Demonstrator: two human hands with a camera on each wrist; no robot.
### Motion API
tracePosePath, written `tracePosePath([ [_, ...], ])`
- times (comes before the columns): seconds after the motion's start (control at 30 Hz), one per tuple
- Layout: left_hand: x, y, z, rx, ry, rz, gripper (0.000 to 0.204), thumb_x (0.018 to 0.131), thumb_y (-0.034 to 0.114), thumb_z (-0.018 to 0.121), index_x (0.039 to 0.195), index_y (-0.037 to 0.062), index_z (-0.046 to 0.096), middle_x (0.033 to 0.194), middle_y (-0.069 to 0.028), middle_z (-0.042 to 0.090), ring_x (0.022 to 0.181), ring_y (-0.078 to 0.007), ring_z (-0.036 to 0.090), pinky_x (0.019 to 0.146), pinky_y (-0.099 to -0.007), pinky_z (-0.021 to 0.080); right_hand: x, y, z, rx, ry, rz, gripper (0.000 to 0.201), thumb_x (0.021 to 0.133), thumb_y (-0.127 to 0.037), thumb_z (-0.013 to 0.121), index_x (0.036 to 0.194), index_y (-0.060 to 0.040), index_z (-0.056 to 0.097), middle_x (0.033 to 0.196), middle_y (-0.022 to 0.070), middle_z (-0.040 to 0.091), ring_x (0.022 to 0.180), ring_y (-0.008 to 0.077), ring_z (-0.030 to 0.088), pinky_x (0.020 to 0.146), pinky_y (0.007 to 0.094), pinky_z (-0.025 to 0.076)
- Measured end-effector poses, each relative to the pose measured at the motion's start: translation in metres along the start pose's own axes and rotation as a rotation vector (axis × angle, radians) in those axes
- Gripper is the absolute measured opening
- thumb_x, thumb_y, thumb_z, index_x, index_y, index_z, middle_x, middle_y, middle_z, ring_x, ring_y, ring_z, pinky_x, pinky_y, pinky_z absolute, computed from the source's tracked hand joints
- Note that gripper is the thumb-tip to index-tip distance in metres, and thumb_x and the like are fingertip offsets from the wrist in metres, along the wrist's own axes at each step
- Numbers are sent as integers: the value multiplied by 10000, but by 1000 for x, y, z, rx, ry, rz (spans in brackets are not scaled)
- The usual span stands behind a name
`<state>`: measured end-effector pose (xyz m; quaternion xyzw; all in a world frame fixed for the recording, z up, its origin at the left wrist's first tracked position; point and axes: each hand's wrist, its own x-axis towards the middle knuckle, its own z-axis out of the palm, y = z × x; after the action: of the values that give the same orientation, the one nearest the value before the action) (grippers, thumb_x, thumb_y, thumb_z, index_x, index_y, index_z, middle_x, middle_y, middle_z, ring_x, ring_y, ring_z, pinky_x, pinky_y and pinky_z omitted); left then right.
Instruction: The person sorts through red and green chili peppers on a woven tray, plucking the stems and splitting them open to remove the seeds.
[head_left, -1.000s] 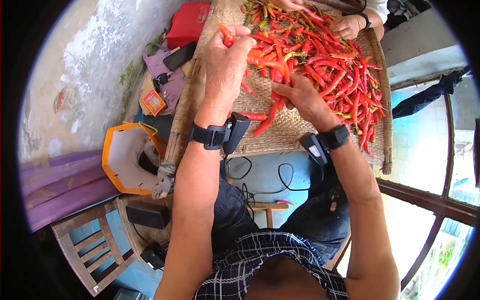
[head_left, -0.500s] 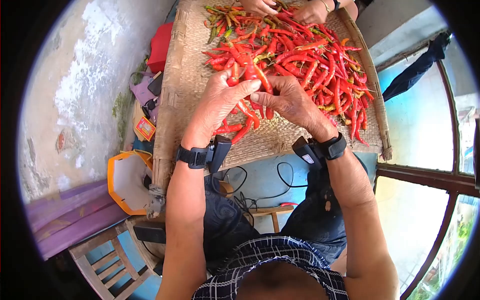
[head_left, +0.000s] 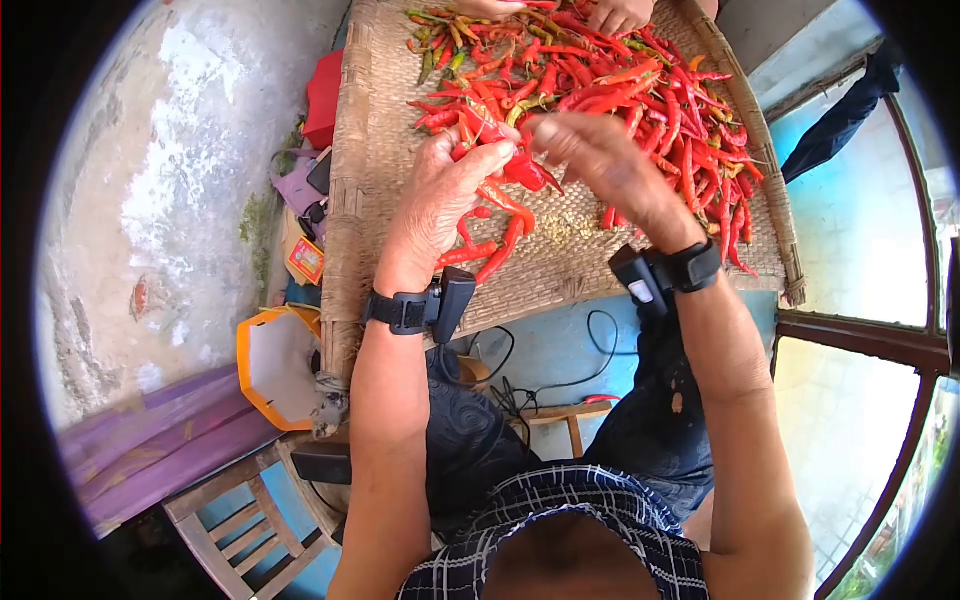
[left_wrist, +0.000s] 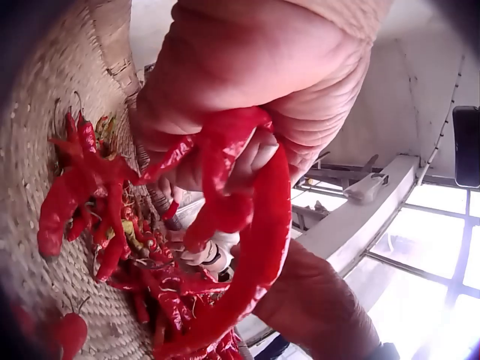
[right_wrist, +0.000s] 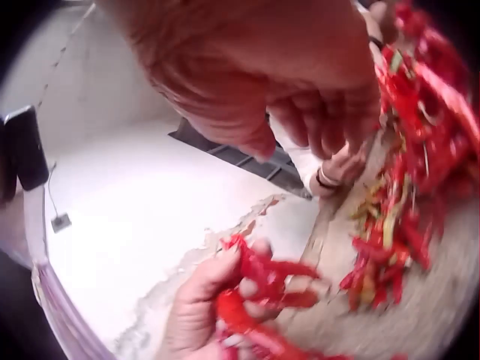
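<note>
My left hand (head_left: 432, 198) grips several red chilli peppers (left_wrist: 271, 225) above the near left part of a woven tray (head_left: 375, 120). Their long ends dangle below the fingers in the left wrist view. Just right of the bunch, my right hand (head_left: 630, 175) hangs over the tray with its fingers loosely bent; no pepper shows in it in the right wrist view. Beyond both hands spreads a big heap of red chilli peppers (head_left: 690, 150), with some greenish ones at the far left. Pale seeds (head_left: 572, 228) lie scattered on the weave below.
Another person's hand (head_left: 622, 14) works at the far edge of the heap. Left of the tray are a red bag (head_left: 322, 100), a small red and yellow box (head_left: 306, 260) and an orange-rimmed container (head_left: 280, 365). A wooden stool (head_left: 560, 412) stands below, and a window frame (head_left: 850, 345) on the right.
My hands came together at the bunch half a second ago; the right hand has since drawn away rightward and loosened. The left hand still holds its peppers.
</note>
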<state>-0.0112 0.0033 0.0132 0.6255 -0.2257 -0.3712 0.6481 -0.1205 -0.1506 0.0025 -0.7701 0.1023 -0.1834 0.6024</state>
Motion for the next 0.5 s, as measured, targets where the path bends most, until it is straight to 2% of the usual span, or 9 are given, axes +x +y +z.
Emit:
tracePosePath([
  [0.07,1,-3,0,-50,-57,83,250,803,211,637,1006,65,631,829,8,602,718,-42,529,599,-198,430,-4,-7,6,3,-227,165,334,923,-303,528,893,14,632,649,-1,540,563,82,477,506,252,417],
  [0.1,1,-6,0,-49,-59,78,250,803,211,637,1006,65,631,829,8,602,718,-42,529,599,-198,430,-5,-7,11,43,-201,150,325,916,-285,541,845,18,636,598,-20,525,537,56,457,476,231,383],
  [0.2,2,-10,0,-94,-48,71,252,803,192,632,1003,39,627,857,-6,612,735,-50,546,622,-210,448,-4,-7,13,24,-143,162,292,908,-255,551,851,19,636,595,-14,523,540,62,462,481,244,391],
  [0.27,2,-9,-1,23,-34,27,249,801,192,626,985,25,624,863,-17,618,738,-62,560,624,-222,456,-3,2,12,-22,-122,149,236,892,-206,568,860,18,638,611,-8,541,559,65,478,497,249,406],
  [0.33,1,-5,2,72,-11,11,253,798,196,625,984,24,620,851,-15,617,729,-64,559,620,-222,455,-1,9,13,-53,-11,41,198,877,-168,582,867,22,637,640,-3,564,596,66,496,525,254,424],
  [0.4,3,-7,0,118,16,-6,256,796,200,623,982,24,615,840,-12,617,721,-66,559,617,-222,454,1,11,6,-75,-11,67,177,869,-146,589,886,24,635,685,2,589,643,67,515,574,248,442],
  [0.47,7,-13,-4,149,63,61,262,793,207,619,985,29,609,815,-9,615,700,-68,557,587,-221,451,4,9,-2,-36,82,23,186,864,-150,594,905,28,630,719,4,603,672,65,522,611,247,451],
  [0.5,4,-10,-1,111,90,61,240,794,210,616,968,44,603,784,-7,606,670,-60,545,533,-213,428,3,-2,-8,-43,125,64,189,860,-150,599,917,28,628,744,1,612,701,65,536,646,241,455],
])
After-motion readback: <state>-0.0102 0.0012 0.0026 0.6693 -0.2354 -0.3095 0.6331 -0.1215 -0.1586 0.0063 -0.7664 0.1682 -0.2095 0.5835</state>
